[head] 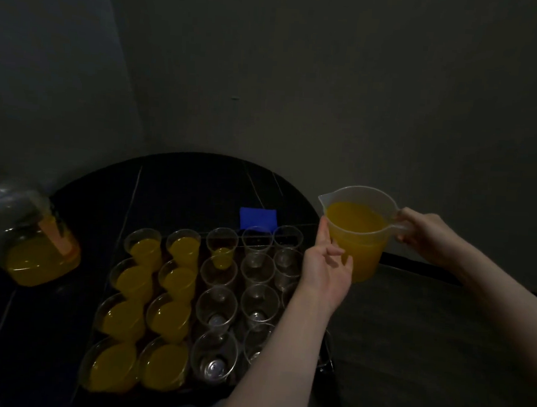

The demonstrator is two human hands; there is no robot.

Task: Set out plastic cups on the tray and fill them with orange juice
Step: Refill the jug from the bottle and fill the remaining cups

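Plastic jug [358,237]: we hold it in the air just right of the tray, upright, translucent, spout toward the tray, juice [355,219] filling most of it.
Right hand [425,238]: our fingers curl round the jug's handle, on the side away from the tray.
Left hand [327,266]: we press it against the jug's tray-side wall, thumb up along the wall, fingers bent toward it; it supports the jug and does not close fully round it.
Left forearm: it crosses over the tray's near right corner and hides some cups there.
Tray [325,357]: dark, on a dark round table [173,191]; only its right rim shows plainly.
Cups, full [148,303]: the two left columns of the tray, four rows each, eight cups of juice.
Cup, part-filled [221,254]: third column, far row, juice low in the bottom.
Cups, empty [217,307]: clear, standing upright; the rest of the third column and the columns right of it. We cannot count those behind the forearm.
Bottle [34,252]: large, clear, left of the tray, lying tilted, orange label, juice pooled in its lower part.
Blue square [257,218]: flat on the table just beyond the tray's far edge; we cannot tell what it is.
Wall [331,81]: plain grey, behind the table.
Light: dim throughout.
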